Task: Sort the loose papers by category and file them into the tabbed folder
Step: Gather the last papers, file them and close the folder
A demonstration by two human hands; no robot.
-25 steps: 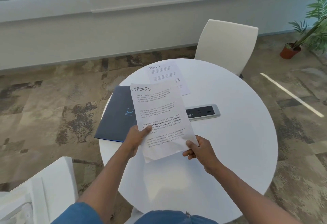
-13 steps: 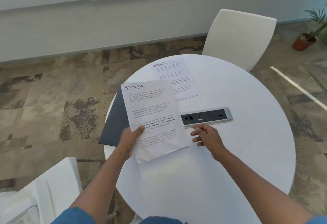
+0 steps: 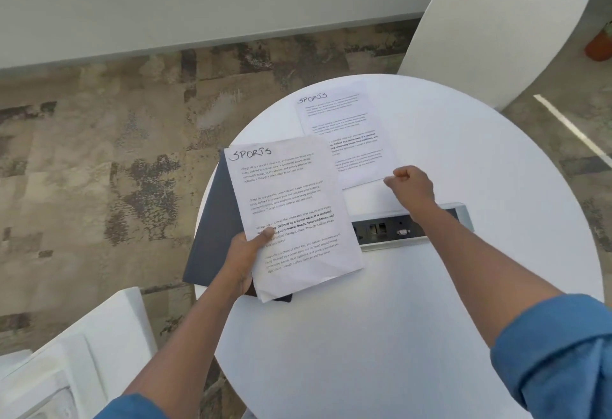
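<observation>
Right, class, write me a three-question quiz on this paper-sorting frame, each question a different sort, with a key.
1. True or false: the left hand holds a sheet headed SPORTS.
2. Multiple choice: the right hand is at the near edge of
A. the dark folder
B. the second sheet lying on the table
C. the white chair
3. Fill in: the held sheet partly covers the dark ____ beneath it.

Key
1. True; the thumb presses on its printed face.
2. B; whether the curled fingers already pinch that sheet cannot be told.
3. folder
</observation>
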